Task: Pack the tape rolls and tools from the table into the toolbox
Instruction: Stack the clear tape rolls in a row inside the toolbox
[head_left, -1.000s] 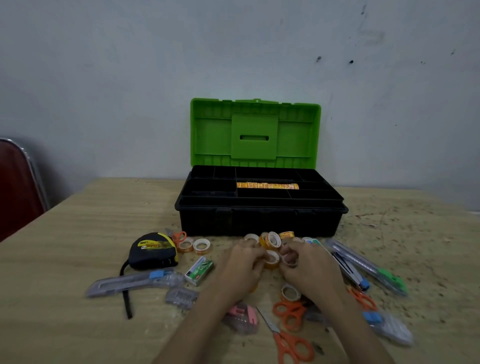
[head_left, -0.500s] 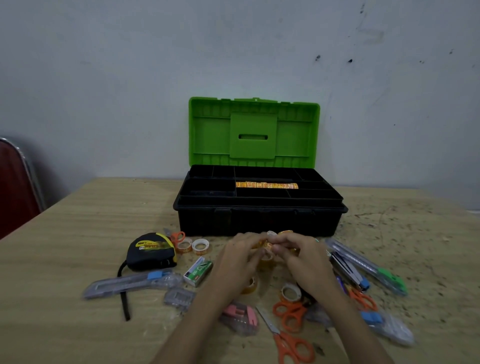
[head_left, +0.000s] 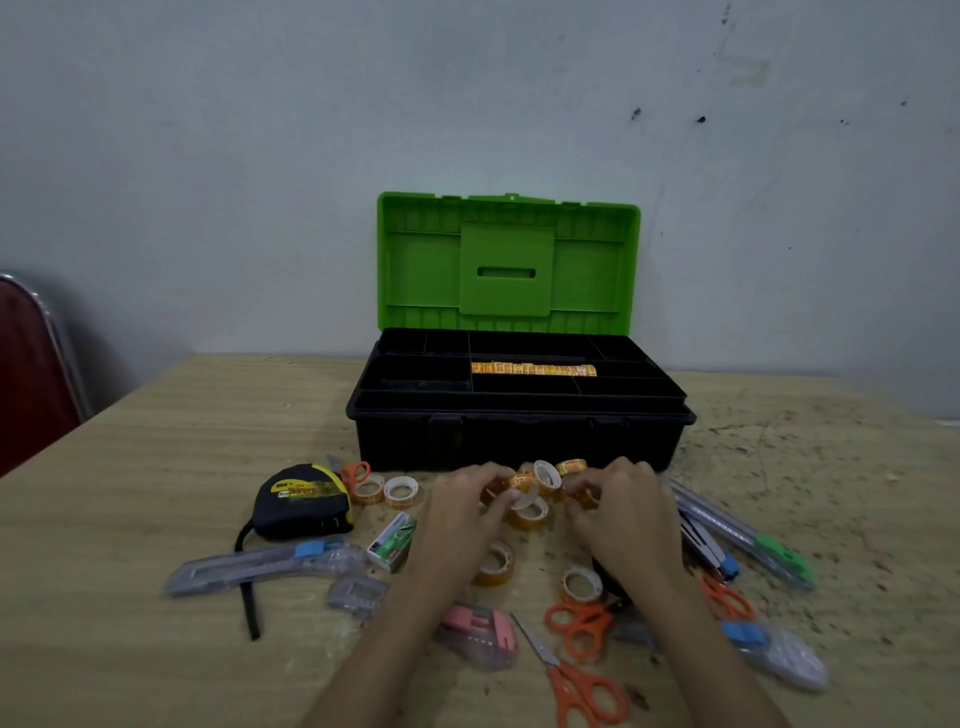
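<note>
Wooden table (head_left: 156, 467) bore our clutter; near the open toolbox (head_left: 519, 436), our left hand (head_left: 462, 514) and right hand (head_left: 623, 519) each pinched small tape rolls (head_left: 540, 478).

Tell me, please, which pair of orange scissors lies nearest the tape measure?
The small pair lying just right of the black and yellow tape measure, beside two tape rolls. The other orange scissors lie nearer the person, right of the hands.
</note>
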